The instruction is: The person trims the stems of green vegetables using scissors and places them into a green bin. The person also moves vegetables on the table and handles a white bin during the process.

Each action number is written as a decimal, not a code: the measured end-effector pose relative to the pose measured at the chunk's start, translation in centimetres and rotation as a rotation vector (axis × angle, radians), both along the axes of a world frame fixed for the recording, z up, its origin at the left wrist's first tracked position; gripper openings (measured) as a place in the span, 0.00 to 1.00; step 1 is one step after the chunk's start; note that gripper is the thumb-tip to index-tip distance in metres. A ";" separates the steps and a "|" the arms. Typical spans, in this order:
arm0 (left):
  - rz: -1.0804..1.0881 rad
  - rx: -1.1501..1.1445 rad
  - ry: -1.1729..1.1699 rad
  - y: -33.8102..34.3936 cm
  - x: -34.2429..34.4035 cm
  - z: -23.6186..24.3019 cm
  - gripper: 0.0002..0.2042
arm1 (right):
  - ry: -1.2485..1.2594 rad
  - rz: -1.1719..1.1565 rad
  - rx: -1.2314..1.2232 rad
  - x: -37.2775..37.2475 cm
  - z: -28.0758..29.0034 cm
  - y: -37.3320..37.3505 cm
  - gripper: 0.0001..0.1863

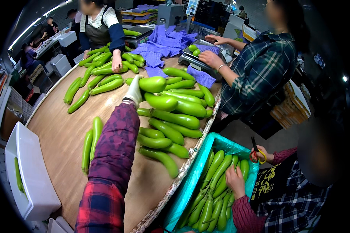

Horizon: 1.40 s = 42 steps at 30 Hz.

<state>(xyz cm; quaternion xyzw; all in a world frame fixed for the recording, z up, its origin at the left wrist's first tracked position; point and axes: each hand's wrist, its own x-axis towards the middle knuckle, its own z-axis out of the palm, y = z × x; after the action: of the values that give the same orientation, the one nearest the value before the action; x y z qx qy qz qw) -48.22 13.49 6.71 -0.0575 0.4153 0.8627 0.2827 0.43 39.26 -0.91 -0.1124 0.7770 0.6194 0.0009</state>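
Observation:
My left hand (133, 92), in a white glove, reaches out over the round wooden table. It is closed on the stem end of a plump, glossy green eggplant (153, 84); its fingers are partly hidden. Close beneath that one, a second green eggplant (161, 101) lies over a row of long green eggplants (175, 118) along the table's right side. Two slimmer eggplants (92, 141) lie left of my sleeve. My right hand does not show.
Across the table, a person handles an eggplant pile (103, 68) beside purple netting (159, 42). At right, another works at a scale (200, 48). Lower right, a third holds scissors (256, 151) over a lined crate (182, 198) of eggplants. A white bin (31, 167) stands left.

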 end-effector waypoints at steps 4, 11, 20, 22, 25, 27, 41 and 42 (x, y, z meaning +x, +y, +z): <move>0.190 -0.041 -0.033 6.7 -8.1 -7.3 0.26 | -0.336 -0.007 -0.535 4.7 -5.9 1.6 0.18; 0.436 -0.491 -0.068 16.2 -6.9 -8.2 0.37 | -0.500 0.083 -0.697 4.0 -7.1 0.8 0.19; -0.026 -0.471 0.080 15.5 -5.5 -7.9 0.25 | -0.048 0.181 0.041 7.4 6.7 -1.7 0.17; -0.107 -0.459 0.118 14.2 -5.7 -8.0 0.24 | 0.018 0.296 0.210 8.0 6.1 -1.1 0.19; -0.138 -0.328 0.346 12.1 -1.1 -5.2 0.22 | -0.161 0.406 0.732 9.3 7.4 -1.6 0.23; -0.073 -0.246 0.385 7.3 2.2 -4.7 0.21 | -0.099 0.420 0.694 8.5 7.4 -2.0 0.20; 0.720 -1.428 0.922 -37.9 18.1 -13.1 0.22 | 0.246 1.485 2.222 9.4 2.8 -22.2 0.12; 0.730 -1.585 0.804 -41.0 17.2 -14.3 0.23 | 0.249 1.464 2.541 9.1 3.5 -23.2 0.11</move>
<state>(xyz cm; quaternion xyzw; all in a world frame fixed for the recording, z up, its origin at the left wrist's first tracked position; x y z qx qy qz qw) -31.02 -27.47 -7.63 -0.0576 0.9003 0.3214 -0.2878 9.53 16.04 2.56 -0.3428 -0.5108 0.7388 -0.2752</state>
